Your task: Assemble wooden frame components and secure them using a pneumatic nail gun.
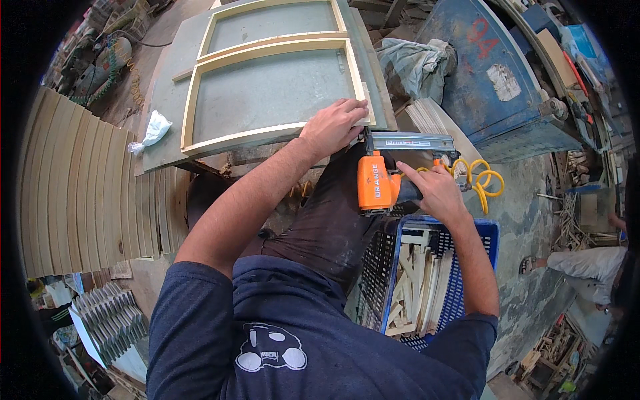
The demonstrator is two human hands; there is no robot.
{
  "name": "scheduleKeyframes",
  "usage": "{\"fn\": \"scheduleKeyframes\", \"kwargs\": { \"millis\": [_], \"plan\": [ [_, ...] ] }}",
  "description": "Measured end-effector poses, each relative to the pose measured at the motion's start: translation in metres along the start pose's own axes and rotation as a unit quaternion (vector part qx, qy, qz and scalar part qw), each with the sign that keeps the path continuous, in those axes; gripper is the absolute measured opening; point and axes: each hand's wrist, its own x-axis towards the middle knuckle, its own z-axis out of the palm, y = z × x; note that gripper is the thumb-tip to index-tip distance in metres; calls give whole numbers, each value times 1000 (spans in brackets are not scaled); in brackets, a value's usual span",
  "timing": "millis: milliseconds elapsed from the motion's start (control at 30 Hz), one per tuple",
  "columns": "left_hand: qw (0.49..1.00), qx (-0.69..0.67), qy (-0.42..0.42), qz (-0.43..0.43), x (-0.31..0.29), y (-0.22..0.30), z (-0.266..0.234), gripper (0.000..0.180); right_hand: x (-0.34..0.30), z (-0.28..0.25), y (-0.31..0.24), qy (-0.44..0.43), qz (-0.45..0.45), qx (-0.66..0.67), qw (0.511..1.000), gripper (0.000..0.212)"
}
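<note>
My right hand (440, 193) grips the handle of an orange pneumatic nail gun (375, 185), its index finger stretched toward the trigger. The gun's nose meets the near right corner of a pale wooden frame (243, 138). At that same corner my left hand (337, 123) presses down, fingers closed over the wood; whether a small piece lies under them is hidden. The frame rests on a grey-green board (163, 100), and a second, similar frame (267, 7) adjoins its far side. From the gun's rear runs a coiled yellow air hose (492, 180).
Stacked wooden frames (80, 187) stand at the left. Beside my right forearm sits a blue plastic crate (495, 250) of wood strips. A large blue metal box (480, 73) fills the far right. A white plastic bag (157, 128) lies on the board's left edge. Another person's leg (580, 261) shows at right.
</note>
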Motion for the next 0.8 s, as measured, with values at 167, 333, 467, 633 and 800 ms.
{"fn": "scheduleKeyframes", "kwargs": {
  "millis": [167,333,467,633,800],
  "plan": [
    [1000,-11,0,0,1,0,1,34,-1,2,1,2,3,0,1000,79],
    [1000,-13,3,-5,1,0,1,33,0,1,1,1,6,4,1000,79],
    [1000,-16,7,-4,1,0,1,33,-1,2,2,6,4,13,1000,79],
    [1000,-12,17,7,2,-1,3,32,-1,2,3,-38,16,-8,999,86],
    [1000,-19,22,4,-1,-4,5,32,1,7,3,3,-7,-17,1000,79]
  ]
}}
